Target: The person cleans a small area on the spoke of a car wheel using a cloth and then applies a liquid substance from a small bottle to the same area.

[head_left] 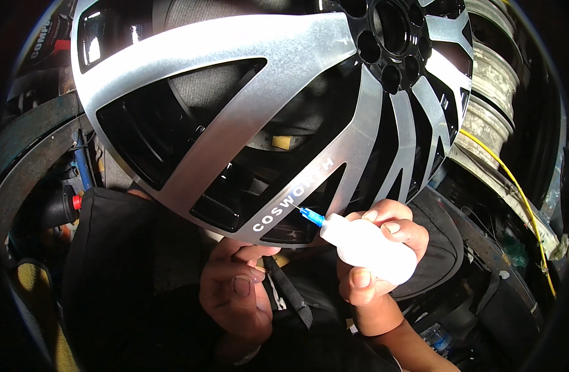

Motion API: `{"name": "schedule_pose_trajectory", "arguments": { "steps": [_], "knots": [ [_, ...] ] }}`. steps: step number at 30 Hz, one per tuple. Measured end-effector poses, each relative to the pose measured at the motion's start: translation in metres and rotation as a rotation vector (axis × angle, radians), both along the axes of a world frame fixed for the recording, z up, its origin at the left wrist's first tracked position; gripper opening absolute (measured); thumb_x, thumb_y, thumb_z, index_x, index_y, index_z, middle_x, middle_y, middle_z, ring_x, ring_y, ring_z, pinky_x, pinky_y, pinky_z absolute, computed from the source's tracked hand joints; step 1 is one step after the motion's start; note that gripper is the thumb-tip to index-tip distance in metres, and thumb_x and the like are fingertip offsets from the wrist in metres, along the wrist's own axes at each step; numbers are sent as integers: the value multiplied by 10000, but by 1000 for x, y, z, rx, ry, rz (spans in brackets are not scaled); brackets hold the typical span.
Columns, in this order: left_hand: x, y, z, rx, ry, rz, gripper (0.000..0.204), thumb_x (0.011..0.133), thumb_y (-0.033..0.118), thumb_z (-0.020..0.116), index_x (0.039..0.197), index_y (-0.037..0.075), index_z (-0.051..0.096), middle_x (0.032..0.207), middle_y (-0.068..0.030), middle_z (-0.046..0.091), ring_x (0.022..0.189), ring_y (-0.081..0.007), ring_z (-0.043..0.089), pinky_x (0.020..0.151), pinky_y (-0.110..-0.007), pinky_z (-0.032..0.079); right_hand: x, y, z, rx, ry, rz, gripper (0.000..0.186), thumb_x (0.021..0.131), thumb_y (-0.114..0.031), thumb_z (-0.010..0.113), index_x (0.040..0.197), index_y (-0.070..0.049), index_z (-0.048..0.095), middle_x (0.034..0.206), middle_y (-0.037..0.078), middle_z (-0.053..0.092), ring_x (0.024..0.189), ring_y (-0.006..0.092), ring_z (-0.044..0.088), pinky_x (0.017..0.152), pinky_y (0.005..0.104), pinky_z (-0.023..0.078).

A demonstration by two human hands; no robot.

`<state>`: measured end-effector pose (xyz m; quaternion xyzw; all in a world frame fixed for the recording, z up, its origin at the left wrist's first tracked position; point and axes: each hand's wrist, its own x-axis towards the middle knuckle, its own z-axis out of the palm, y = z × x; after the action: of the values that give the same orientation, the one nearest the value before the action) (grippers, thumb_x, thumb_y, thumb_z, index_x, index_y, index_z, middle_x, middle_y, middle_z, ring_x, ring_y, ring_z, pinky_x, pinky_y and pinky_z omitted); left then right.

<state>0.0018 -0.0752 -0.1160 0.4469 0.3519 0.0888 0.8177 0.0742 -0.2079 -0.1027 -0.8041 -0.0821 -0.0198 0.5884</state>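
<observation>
A large alloy wheel (235, 133), with bright silver spokes and black recesses, tilts across the upper middle. White lettering (293, 195) runs along one spoke near the lower rim. My right hand (383, 248) is closed around a white squeeze bottle (374, 251) with a blue needle tip (311, 216). The thin needle points up and left, its end at the lettering; whether it touches the surface I cannot tell. My left hand (238, 291) sits just under the wheel's lower edge, fingers curled and the upper ones against the rim. Anything inside those fingers is hidden.
Bare, dirty wheel rims (492, 80) are stacked at the right, with a yellow cable (513, 177) running past them. At the left are a curved metal piece (33, 149) and a black object with a red tip (64, 204). A black strap (290, 294) hangs beside my left hand.
</observation>
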Motion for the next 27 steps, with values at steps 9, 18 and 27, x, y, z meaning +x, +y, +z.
{"name": "schedule_pose_trajectory", "arguments": {
  "steps": [9,18,27],
  "knots": [
    [1,1,1,-5,-16,7,203,888,154,486,891,-49,495,1010,-304,575,881,-286,638,849,-403,469,-3,-3,6,-7,96,50,578,756,-288,765,1136,-44,404,1064,165,452,928,189,542,798,333,559],
    [1,0,0,10,5,-10,198,886,157,481,888,-39,505,1021,-308,578,900,-287,633,865,-404,459,-2,-4,6,-3,93,43,568,756,-297,764,1126,-47,412,1058,163,451,930,189,537,792,325,557],
    [0,0,1,-37,-9,19,188,885,146,496,889,-42,505,1096,-283,557,912,-300,643,876,-413,451,-1,-2,1,-12,9,-13,514,747,-232,744,1067,-2,415,1013,180,490,797,179,597,691,307,596]
  ]
}}
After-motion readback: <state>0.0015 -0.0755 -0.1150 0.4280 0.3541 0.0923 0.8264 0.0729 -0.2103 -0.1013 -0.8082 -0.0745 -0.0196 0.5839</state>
